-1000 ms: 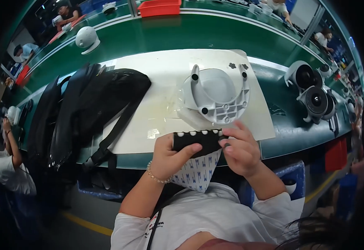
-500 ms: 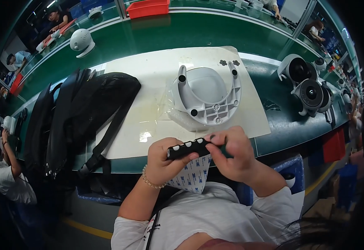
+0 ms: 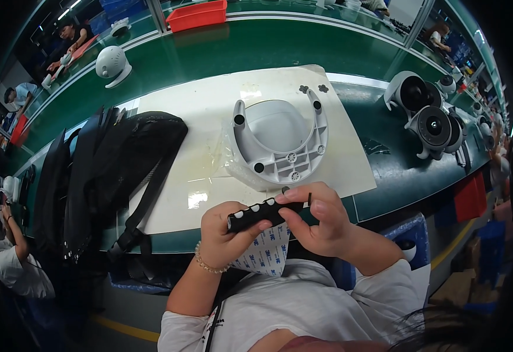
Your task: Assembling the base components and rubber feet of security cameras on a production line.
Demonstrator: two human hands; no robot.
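Head: hands nearly closed on black sheet

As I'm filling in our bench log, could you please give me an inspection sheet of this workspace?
Surface: green worktop, with a white board on it bearing a white plastic base.
Job's things: black sheet with white spots along its edge; printed backing below.
Clutter: black bag at left; round devices at right; two small dark flower-shaped pieces.
Hands: left hand grips the black sheet; right hand pinches its other end.
Cables: nothing seen.
Surroundings: red tray at the back; co-worker at left.
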